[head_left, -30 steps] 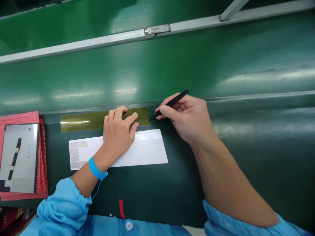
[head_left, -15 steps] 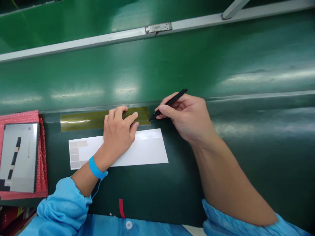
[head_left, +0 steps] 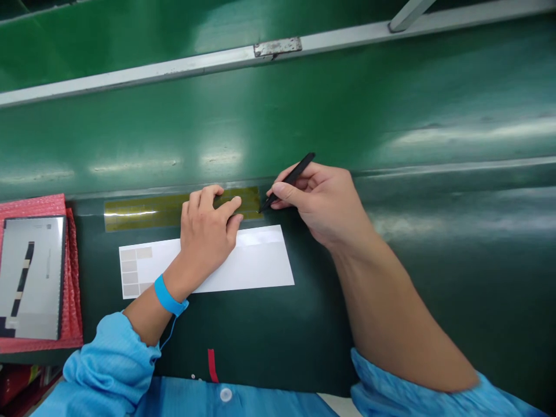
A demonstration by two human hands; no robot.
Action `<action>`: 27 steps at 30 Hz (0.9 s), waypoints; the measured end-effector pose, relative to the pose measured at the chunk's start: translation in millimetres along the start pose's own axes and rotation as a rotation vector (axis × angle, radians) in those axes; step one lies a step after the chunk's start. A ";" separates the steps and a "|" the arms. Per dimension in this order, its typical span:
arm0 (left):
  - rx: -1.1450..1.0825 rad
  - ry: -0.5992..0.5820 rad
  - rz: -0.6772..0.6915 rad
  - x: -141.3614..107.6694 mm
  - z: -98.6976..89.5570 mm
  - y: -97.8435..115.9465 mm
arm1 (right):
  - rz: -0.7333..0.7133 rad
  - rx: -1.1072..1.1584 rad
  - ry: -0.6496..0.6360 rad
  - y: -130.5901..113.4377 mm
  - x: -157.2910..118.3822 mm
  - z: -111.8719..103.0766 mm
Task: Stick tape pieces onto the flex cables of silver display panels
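Observation:
A translucent yellow-green strip (head_left: 139, 213) lies on the dark green work surface. My left hand (head_left: 207, 229) rests on it with the fingers apart, and the wrist passes over a white sheet (head_left: 260, 260) just below. Grey rectangles mark the left end of that sheet. A black pen-shaped tool (head_left: 295, 175) is pinched between the thumb and fingers of my right hand (head_left: 321, 200). Its dark tip is at the right end of the strip.
At the left, a flat grey panel (head_left: 37, 289) lies on pink bubble wrap (head_left: 73, 278). A short red strip (head_left: 212, 365) is near the front edge. A pale metal rail (head_left: 182, 65) crosses the back.
The right hand and the black tool have shifted slightly left, with the tip now on the strip's right end. The whole view has also shifted a little; the left hand keeps its place on the strip.

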State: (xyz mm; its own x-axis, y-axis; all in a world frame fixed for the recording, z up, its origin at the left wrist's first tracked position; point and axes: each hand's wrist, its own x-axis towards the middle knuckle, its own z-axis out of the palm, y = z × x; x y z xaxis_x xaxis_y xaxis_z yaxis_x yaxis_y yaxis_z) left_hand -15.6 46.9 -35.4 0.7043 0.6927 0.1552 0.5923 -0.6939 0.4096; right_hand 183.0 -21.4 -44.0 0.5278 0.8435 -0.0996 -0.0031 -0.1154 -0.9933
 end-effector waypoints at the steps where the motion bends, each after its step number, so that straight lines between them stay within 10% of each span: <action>1: -0.001 0.002 0.000 0.0 0.0 0.0 | 0.000 -0.002 0.002 0.1 0.1 0.5; 18: 0.005 0.017 0.034 -1.6 -1.2 -5.6 | 0.154 0.348 0.034 -0.6 -0.2 -12.9; 27: -0.085 0.424 0.257 -8.5 -19.0 -4.2 | 0.091 0.425 0.101 -7.6 14.5 -0.8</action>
State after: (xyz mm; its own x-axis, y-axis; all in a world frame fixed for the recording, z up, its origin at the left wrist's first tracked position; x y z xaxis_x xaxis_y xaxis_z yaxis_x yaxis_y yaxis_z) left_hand -31.6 47.8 -21.3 0.5916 0.5325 0.6054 0.3742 -0.8464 0.3788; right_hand 191.3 -8.7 -37.8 0.5895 0.7821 -0.2022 -0.3913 0.0574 -0.9185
